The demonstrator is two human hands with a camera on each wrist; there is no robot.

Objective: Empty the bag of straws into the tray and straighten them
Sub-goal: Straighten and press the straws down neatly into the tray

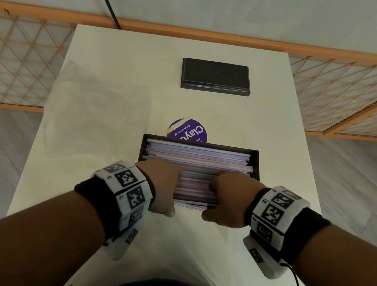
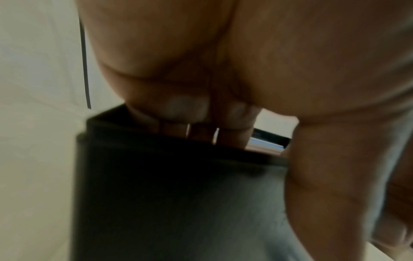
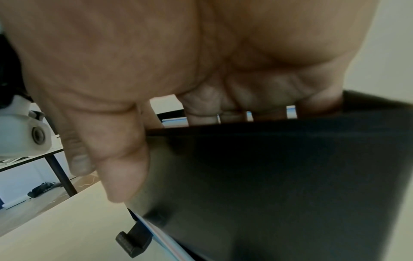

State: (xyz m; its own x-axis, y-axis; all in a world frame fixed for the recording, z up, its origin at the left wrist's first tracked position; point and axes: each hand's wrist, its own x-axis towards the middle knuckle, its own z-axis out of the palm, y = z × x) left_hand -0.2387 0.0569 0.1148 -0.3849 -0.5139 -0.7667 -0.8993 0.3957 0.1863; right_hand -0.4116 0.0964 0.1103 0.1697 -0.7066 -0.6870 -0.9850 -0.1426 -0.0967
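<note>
— Straws (image 1: 198, 159), where do they lie?

— In the black tray (image 1: 259, 162), stacked lengthwise from left to right, pale pink and blue, filling it nearly wall to wall. The tray sits on the white counter (image 1: 128, 49), close to the person's edge of it.

— And the hands?

— Both are on the near part of the tray. The left hand (image 1: 163, 188) is at the left end, the right hand (image 1: 229, 198) at the right end, with a band of straws showing between them. In the head view the fingers of each reach down over the straws while the thumbs point toward each other along the tray's near wall.

— What is the grip on each side?

— From the left wrist view, the left fingers (image 2: 225, 136) are curled over the rim into the tray, onto the straws, with the thumb (image 2: 324, 185) outside against the dark wall. The right wrist view shows the same on the other side: right fingers (image 3: 201, 109) hooked over the rim, thumb (image 3: 120, 167) pressed on the outer face. So each grip is closed around the tray wall and the straws behind it.

— Is the tray flat on the counter?

— I cannot tell; the right wrist view is too close and blurred to say.

— What else is on the counter?

— A clear plastic bag (image 1: 94, 108) lies crumpled to the left of the tray. A purple round lid (image 1: 188, 130) sits just behind the tray's far wall, partly hidden by it. Farther back, well apart, is a black rectangular plinth (image 1: 215, 76).
</note>
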